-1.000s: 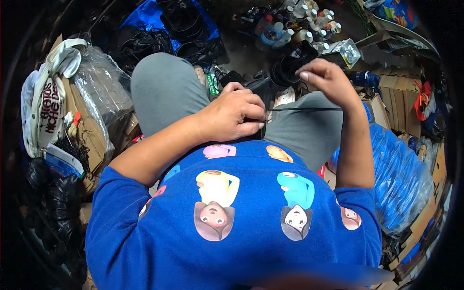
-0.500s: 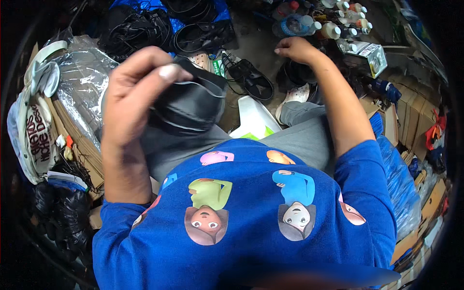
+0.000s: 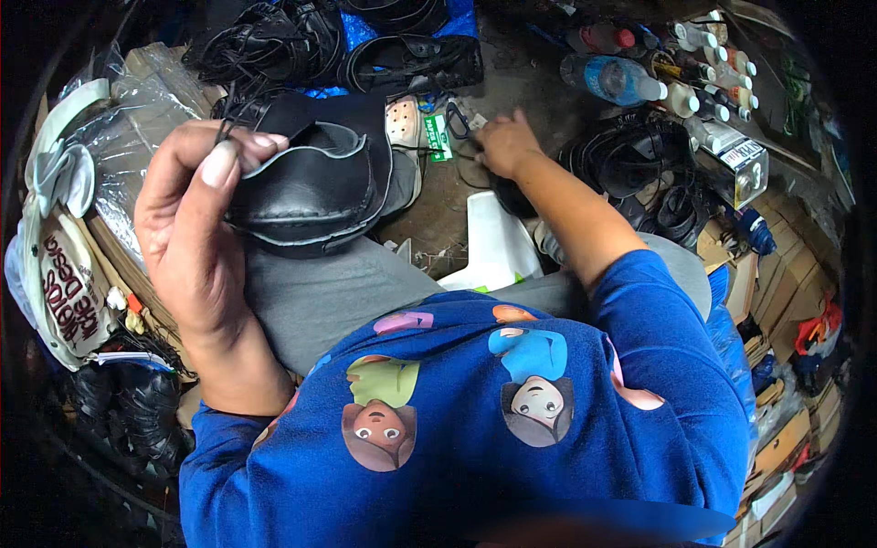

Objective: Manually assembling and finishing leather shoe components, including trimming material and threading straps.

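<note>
My left hand (image 3: 196,228) is raised close to the camera and grips a black leather shoe upper (image 3: 306,187) with a pale stitched edge, thumb and fingers pinching its rim. My right hand (image 3: 505,146) is stretched forward and down to the floor, fingertips beside black-handled scissors (image 3: 457,119) and a small green packet (image 3: 437,137). A thin dark thread seems to run toward its fingers; whether it holds anything is unclear. My grey trouser knees and blue printed sweater fill the lower picture.
Plastic bottles (image 3: 621,78) stand at the back right. Black shoe parts and straps (image 3: 402,59) lie on blue sheeting ahead. A white plastic piece (image 3: 489,242) sits between my knees. Bags and clear plastic (image 3: 137,100) are on the left, cardboard boxes (image 3: 776,265) on the right.
My left hand has lifted the black shoe upper up toward the camera. My right hand has left it and reached forward down to the floor by the scissors.
</note>
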Demonstrator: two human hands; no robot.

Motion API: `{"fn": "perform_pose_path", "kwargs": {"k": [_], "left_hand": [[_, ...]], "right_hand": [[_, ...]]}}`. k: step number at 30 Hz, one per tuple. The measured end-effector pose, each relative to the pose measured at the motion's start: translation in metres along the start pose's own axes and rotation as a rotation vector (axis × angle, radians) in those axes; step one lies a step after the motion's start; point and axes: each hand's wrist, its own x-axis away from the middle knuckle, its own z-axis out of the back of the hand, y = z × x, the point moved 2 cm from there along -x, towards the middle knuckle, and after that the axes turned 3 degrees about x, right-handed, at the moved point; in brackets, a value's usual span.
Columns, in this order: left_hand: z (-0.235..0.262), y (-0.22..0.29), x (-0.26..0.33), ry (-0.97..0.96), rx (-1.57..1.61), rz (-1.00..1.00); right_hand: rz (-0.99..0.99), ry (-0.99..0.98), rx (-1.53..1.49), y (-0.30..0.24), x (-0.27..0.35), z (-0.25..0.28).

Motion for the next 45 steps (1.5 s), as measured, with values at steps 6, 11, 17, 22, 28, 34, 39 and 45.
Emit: {"fn": "perform_pose_path", "kwargs": {"k": [6, 11, 17, 22, 28, 34, 39, 45], "left_hand": [[-0.001, 0.0, -0.007, 0.008, 0.001, -0.06], [0.006, -0.004, -0.01, 0.043, -0.001, -0.041], [-0.002, -0.004, -0.015, 0.069, -0.024, 0.016], [0.001, -0.01, -0.017, 0.043, 0.032, 0.024], [-0.004, -0.003, -0.016, 0.066, 0.036, -0.024], [-0.014, 0.005, -0.016, 0.043, 0.13, -0.178], [-0.025, 0.002, -0.01, -0.048, 0.33, -0.296], [-0.062, 0.022, 0.039, -0.222, 0.275, -0.445]], "right_hand": [[-0.339, 0.084, -0.057, 0.039, -0.026, -0.005], [-0.333, 0.048, -0.265, 0.022, -0.073, -0.019], [-0.363, 0.066, -0.308, 0.014, -0.096, -0.038], [-0.401, 0.059, -0.363, 0.024, -0.095, -0.039], [-0.345, 0.013, -0.383, 0.042, -0.067, -0.027], [-0.115, -0.197, -0.082, 0.057, -0.003, -0.006], [-0.278, -0.146, -0.173, 0.067, 0.118, 0.048], [-0.403, 0.439, -0.263, 0.038, 0.337, 0.106]]}}
